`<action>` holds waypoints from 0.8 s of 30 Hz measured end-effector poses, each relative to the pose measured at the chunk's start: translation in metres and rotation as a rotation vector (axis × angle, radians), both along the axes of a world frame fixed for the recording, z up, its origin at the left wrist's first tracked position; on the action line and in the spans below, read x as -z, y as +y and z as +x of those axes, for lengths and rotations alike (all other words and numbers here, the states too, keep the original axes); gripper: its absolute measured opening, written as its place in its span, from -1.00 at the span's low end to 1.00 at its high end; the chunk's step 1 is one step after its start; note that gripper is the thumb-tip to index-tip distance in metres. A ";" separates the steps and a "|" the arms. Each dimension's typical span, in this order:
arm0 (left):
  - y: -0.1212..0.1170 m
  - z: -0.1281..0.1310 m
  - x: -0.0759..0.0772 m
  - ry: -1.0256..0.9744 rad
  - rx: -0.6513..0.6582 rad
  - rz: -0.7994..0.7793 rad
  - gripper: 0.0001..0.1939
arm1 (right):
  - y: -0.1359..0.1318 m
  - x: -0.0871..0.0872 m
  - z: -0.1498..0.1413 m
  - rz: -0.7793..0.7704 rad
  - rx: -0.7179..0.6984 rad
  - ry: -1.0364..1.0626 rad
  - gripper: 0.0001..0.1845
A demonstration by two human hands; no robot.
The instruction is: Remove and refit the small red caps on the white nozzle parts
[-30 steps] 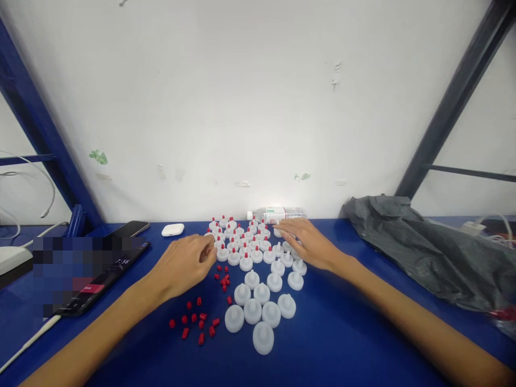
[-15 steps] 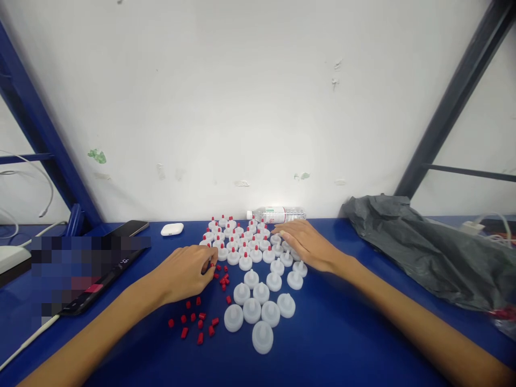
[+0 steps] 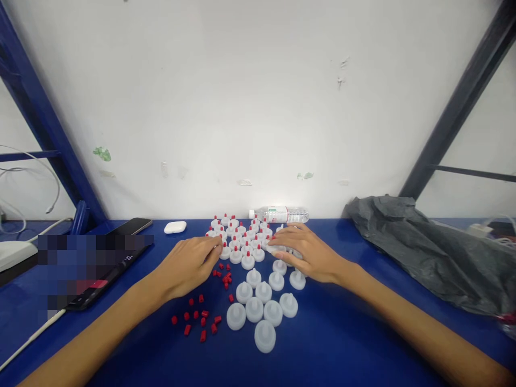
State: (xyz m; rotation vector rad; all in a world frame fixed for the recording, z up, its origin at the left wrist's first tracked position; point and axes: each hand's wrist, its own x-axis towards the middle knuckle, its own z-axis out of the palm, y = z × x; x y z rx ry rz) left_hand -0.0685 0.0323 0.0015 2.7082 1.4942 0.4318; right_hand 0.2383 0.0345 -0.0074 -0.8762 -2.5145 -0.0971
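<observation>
My left hand [image 3: 189, 266] is closed in a pinch at the left edge of a cluster of white spout caps, many topped with small red tip caps. Whatever its fingertips hold is hidden. My right hand [image 3: 308, 251] reaches in from the right, thumb and fingers around a white spout cap [image 3: 276, 249] with a red tip at the cluster's right side; the fingers partly cover it. Nearer to me stand several white spout caps [image 3: 253, 310] without red tips. Loose red tip caps [image 3: 203, 336] lie scattered below my left hand.
A clear plastic bottle [image 3: 297, 215] lies against the wall behind the cluster. On the left are a white earbud case [image 3: 175, 227], a phone [image 3: 139, 225] and a larger dark device [image 3: 80, 299] with a cable. A grey plastic bag [image 3: 397, 252] spreads over the right side.
My right hand has shifted slightly down, its thumb and fingers now around a red-tipped spout cap. My left fingertips have moved up slightly towards the cluster. The view has shifted a little.
</observation>
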 end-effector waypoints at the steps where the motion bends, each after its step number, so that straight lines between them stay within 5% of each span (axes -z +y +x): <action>1: -0.002 0.002 -0.001 -0.041 0.012 0.022 -0.69 | -0.001 0.000 -0.002 0.048 0.003 0.027 -0.71; 6: -0.016 0.013 0.000 -0.151 0.159 0.099 -0.80 | -0.014 0.000 -0.018 0.215 -0.043 0.066 -0.79; 17: -0.029 0.028 0.007 -0.017 0.323 0.231 -0.71 | -0.034 0.003 -0.045 0.307 -0.280 0.041 -0.90; 24: -0.035 0.039 0.001 -0.318 0.291 -0.124 -0.60 | -0.033 -0.002 -0.043 0.205 -0.332 0.122 -0.93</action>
